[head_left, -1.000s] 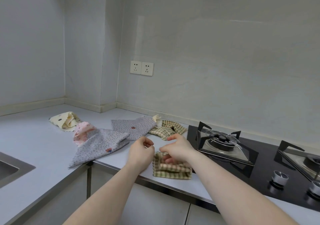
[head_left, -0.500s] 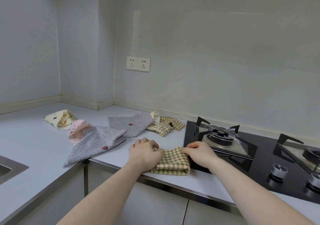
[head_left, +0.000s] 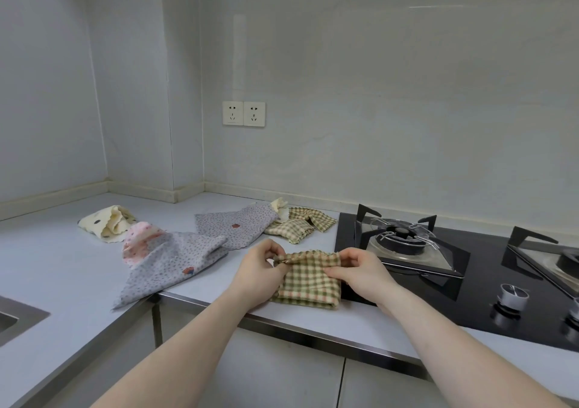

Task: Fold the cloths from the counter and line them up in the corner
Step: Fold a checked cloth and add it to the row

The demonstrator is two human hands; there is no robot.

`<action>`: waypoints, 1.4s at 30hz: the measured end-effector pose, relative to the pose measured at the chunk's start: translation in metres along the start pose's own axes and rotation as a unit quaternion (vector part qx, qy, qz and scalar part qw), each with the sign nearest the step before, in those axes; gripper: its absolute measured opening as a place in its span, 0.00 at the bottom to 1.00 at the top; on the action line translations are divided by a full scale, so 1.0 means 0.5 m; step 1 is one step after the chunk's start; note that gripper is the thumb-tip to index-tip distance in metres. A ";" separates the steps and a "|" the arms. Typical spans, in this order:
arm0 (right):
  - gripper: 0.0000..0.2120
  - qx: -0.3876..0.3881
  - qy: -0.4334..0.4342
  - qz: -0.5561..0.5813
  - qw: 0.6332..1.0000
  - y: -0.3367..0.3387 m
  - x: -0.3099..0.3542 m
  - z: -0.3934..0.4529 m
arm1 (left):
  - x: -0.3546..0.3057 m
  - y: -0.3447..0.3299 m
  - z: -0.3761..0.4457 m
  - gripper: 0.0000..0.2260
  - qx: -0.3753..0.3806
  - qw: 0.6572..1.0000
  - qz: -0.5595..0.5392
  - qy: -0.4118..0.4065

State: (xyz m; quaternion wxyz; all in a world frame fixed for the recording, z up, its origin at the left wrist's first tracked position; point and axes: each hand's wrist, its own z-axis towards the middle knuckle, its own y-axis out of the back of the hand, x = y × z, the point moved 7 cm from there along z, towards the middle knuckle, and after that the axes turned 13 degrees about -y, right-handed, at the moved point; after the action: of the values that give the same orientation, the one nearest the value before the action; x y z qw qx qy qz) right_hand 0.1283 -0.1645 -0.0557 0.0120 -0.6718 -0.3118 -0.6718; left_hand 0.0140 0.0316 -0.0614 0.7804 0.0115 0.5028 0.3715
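Checked cloth point(head_left: 308, 279) partly behind hands

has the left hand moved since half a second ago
Yes. The left hand has lifted off the checked cloth and now pinches its far left corner, away from the counter edge.

Both bare arms are reaching forward, side by side. The left hand point(head_left: 260, 269) is curling its fingers and pinching something between thumb and fingertips. The right hand point(head_left: 363, 270) is pinching too, fingers bent, thumb pointing left.
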 end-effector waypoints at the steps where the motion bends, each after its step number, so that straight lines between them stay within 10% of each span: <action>1: 0.10 -0.001 0.010 0.025 1.000 0.000 -0.001 -0.001 | -0.002 0.004 -0.001 0.06 -0.011 1.000 -0.012 -0.005; 24: 0.08 -0.110 0.166 -0.170 0.965 -0.022 0.003 -0.066 | 0.010 0.003 -0.004 0.10 0.031 0.996 0.078 0.034; 36: 0.09 -0.129 0.171 -0.223 0.951 -0.029 0.011 -0.073 | 0.020 -0.024 0.007 0.28 0.096 0.963 0.252 0.018; 42: 0.13 -0.111 0.129 -0.234 0.957 -0.029 -0.002 -0.063 | 0.026 -0.024 0.006 0.20 0.110 0.960 0.257 0.021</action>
State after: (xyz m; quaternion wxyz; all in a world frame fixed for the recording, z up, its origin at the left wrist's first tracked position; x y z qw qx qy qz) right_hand 0.0936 -0.1670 -0.0596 -0.1803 -0.4850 -0.3795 -0.7670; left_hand 0.0261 0.0319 -0.0748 0.6422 0.2179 0.5365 0.5022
